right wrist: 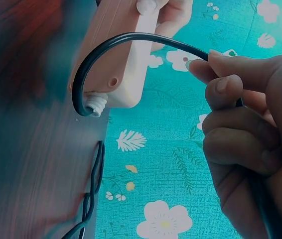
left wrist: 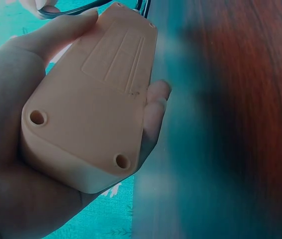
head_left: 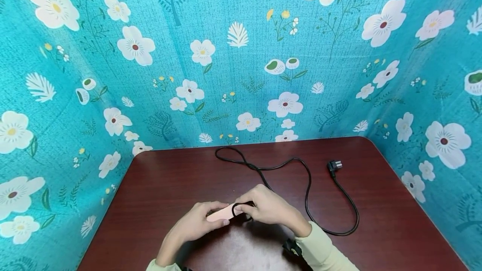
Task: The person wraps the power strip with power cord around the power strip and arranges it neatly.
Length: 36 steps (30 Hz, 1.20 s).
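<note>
My left hand (head_left: 199, 222) grips a pale pink power strip (head_left: 222, 213) along its sides, thumb on one edge and fingers on the other. In the left wrist view the strip's flat back (left wrist: 93, 94) shows screw holes and a moulded panel. A black power cord (right wrist: 146, 37) leaves a white ribbed collar (right wrist: 96, 103) at the strip's end and bends back over it in an arc. My right hand (head_left: 265, 205) pinches this cord between thumb and forefinger, its other fingers curled round it, as the right wrist view (right wrist: 253, 114) shows.
The cord's remainder (head_left: 309, 183) winds over the dark red-brown table (head_left: 169, 179), crossing itself near the back edge. Its black plug (head_left: 334, 165) lies at the back right. Blue-green flowered cloth (head_left: 226, 74) hangs behind the table and at both sides.
</note>
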Available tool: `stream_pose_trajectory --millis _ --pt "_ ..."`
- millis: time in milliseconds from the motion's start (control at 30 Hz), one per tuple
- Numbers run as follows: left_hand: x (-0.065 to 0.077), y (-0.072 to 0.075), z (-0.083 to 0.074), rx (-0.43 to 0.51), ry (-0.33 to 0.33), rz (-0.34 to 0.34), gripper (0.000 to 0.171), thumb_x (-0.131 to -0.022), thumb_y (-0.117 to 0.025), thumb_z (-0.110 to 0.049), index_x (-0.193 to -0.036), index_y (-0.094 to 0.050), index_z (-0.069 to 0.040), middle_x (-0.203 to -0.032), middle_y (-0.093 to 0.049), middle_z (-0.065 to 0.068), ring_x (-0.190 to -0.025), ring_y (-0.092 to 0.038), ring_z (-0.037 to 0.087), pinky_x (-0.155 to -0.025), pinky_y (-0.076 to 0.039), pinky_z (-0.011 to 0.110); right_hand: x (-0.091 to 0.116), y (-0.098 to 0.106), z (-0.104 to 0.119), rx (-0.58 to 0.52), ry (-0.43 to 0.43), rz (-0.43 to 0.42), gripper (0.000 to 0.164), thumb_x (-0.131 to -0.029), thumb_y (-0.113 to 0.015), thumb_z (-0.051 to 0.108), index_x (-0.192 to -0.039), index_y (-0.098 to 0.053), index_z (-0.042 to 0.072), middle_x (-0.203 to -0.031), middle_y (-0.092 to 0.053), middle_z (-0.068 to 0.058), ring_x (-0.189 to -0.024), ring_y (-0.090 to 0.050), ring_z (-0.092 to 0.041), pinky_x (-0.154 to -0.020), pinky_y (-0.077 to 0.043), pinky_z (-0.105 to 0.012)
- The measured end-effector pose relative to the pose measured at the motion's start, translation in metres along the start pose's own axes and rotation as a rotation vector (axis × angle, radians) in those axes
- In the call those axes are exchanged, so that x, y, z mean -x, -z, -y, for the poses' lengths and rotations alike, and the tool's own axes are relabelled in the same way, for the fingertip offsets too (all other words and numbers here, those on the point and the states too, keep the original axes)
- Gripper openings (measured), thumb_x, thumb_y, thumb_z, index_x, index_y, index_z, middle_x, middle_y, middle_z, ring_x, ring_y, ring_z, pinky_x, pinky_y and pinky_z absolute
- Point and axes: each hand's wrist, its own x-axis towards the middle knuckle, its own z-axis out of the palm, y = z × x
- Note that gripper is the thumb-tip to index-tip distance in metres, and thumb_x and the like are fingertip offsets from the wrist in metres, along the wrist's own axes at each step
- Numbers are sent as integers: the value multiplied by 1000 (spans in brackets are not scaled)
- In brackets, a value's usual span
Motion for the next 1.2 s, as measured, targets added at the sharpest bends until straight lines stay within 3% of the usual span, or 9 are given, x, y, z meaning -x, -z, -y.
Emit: stream_pose_trajectory --millis 233,533,933,1200 --pt "2 -2 0 0 -6 -3 47 -96 -74 -51 -135 -70 -27 -121 -75 -9 -88 -61 2 -76 -49 20 0 2 -2 30 33 -33 12 -99 -71 13 -91 -78 17 -67 -51 19 -61 -37 11 -61 -32 -6" --pt "4 -5 -2 34 -32 19 43 -96 -75 -48 -134 -70 -30 -121 -75 -9 -93 -63 2 -80 -51 21 0 4 -6 -23 20 -40 11 -101 -70 16 -98 -81 17 -68 -68 1 -60 -40 11 -59 -35 -7" --pt "10 -9 -5 121 -32 58 40 -96 -75 -47 -133 -70 -35 -112 -76 -12 -86 -64 1 -74 -53 21 0 5 -9 -15 6 -42 12 -102 -69 16 -99 -81 17 -79 -75 1 -63 -40 9 -63 -38 -10" --pt "12 -5 -11 151 -45 90 38 -96 -76 -44 -132 -71 -34 -111 -76 -11 -89 -66 4 -76 -53 21 0 6 -14 -47 -4 -36 13 -103 -68 19 -98 -79 19 -73 -67 3 -57 -33 9 -58 -33 -10"
